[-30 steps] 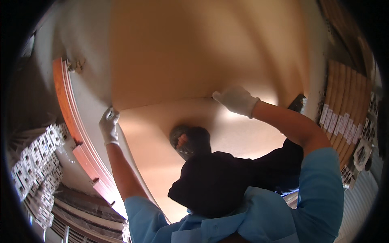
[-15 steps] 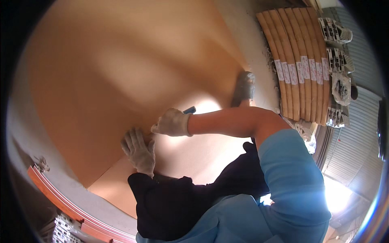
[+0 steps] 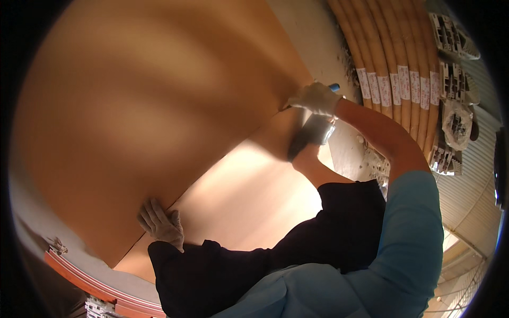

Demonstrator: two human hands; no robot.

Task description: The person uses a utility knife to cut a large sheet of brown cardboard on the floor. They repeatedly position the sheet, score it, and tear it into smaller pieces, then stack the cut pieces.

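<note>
Lying flat, left hand (image 3: 161, 225) spans dark line (image 3: 212, 170) on brown sheet (image 3: 159, 116); right hand (image 3: 314, 99) clasps blue-ended tool (image 3: 334, 87).

On the right, a row of long brown bundles (image 3: 389, 42) lies side by side, bowed by the lens, each with a white label (image 3: 395, 87) across it; the print is too small to read. Beyond them are pale profiles (image 3: 453, 79) with slotted ends, and among these a roundish piece in clear plastic (image 3: 457, 124). Farther out runs ridged grey sheeting (image 3: 485, 164), with a dark object (image 3: 499, 169) at the rim — its kind unclear. Grey floor (image 3: 302, 32) shows beside the bundles. At lower left lie reddish-brown trim strips (image 3: 95, 283) — a crumpled scrap (image 3: 57, 245) near their upper end, white slotted pieces (image 3: 98, 307) below.
</note>
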